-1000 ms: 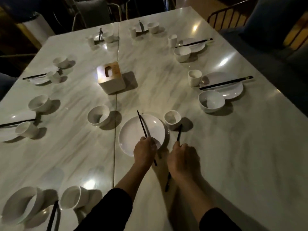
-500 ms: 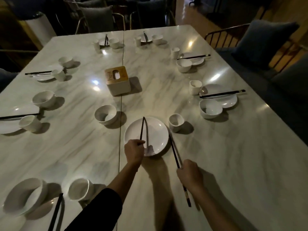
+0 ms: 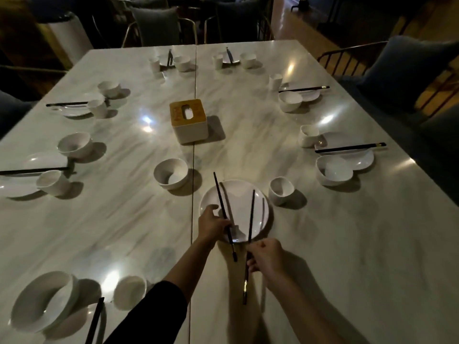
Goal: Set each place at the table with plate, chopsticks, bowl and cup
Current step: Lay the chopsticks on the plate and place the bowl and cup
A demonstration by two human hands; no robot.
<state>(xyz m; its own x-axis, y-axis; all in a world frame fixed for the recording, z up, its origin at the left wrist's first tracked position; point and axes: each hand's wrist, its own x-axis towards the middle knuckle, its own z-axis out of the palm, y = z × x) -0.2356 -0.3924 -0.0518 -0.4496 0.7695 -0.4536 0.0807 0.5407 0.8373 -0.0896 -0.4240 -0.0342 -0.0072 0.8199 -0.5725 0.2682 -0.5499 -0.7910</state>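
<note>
Well to the near left of the white plate [image 3: 238, 194], a large bowl [image 3: 42, 301], a small cup [image 3: 129, 291] and a dark chopstick pair [image 3: 95, 319] are found on the marble bench [image 3: 347, 244]. At the plate's near rim, the right hand [image 3: 267, 256] is curled around the right-hand chopstick [image 3: 252, 212], whose tip is held over the plate's right half. The left-hand chopstick [image 3: 219, 194] is grasped by the left hand [image 3: 213, 224] and slanted across the plate's left half — its tip passes beyond the far rim. Whether either stick touches the plate cannot be told. A teacup [image 3: 280, 189] is set just right of the plate, a rice bowl [image 3: 170, 173] to its far left. Farther beyond the plate a tissue box [image 3: 188, 121] is placed — laid settings are ranged around the bench edges.
</note>
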